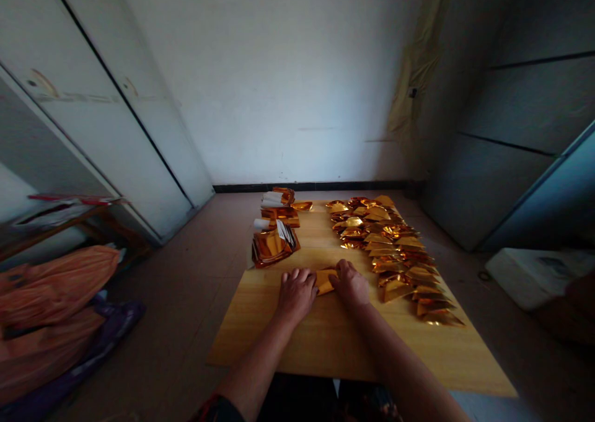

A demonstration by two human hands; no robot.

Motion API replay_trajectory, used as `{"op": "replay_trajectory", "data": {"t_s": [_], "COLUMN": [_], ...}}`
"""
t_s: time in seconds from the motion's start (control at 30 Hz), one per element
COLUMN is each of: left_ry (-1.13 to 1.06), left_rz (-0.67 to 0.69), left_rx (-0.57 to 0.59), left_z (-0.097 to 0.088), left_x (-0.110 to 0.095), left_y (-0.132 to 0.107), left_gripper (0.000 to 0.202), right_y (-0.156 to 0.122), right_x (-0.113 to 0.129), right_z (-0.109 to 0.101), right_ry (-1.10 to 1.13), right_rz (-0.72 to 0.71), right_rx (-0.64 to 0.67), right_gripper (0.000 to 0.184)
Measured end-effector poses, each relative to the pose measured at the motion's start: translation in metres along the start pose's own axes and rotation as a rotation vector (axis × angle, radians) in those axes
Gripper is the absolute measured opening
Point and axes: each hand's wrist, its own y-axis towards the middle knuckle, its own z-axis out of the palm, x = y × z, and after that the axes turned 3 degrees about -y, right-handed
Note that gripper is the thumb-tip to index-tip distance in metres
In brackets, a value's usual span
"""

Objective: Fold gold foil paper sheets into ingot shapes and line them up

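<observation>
I have my two bare hands on one pale wooden tabletop (320, 341), with a single small, flat, folded piece of gold paper (325, 282) between them, near the middle of the board. The fingers of my left hand (297, 292) are curled and gripping its left end; those of my right hand (352, 284) are bent and closed on its right end. Beyond my left hand I count three bunches of shiny gold foil sheets with white backs, the nearest bunch (274, 245) fanned open and the other two behind it. One loose gold piece (302, 206) lies just beside the farthest bunch. To my right, many pointed, folded gold foil shapes (402, 254) overlap in rows, too crowded for me to count.
</observation>
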Motion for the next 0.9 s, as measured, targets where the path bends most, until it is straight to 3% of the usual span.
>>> {"op": "replay_trajectory", "data": {"t_s": [0.2,0.4,0.9], "left_ry": [-0.014,-0.009,0.037], "left_rz": [-0.006,-0.001,0.049], "left_rx": [-0.001,0.009,0.125], "left_z": [0.0,0.0,-0.005], "left_x": [0.0,0.002,0.009], "left_y": [-0.005,-0.008,-0.01], "left_gripper": [0.033,0.041,0.051], "right_y": [-0.015,-0.016,0.004], "right_x": [0.007,0.011,-0.023], "right_z": [-0.006,-0.002,0.005], "right_ry": [0.055,0.053,0.257], "right_rz": [-0.064,-0.056,-0.135], "right_rx": [-0.016,0.008,-0.001], "right_gripper": [0.033,0.038,0.034]}}
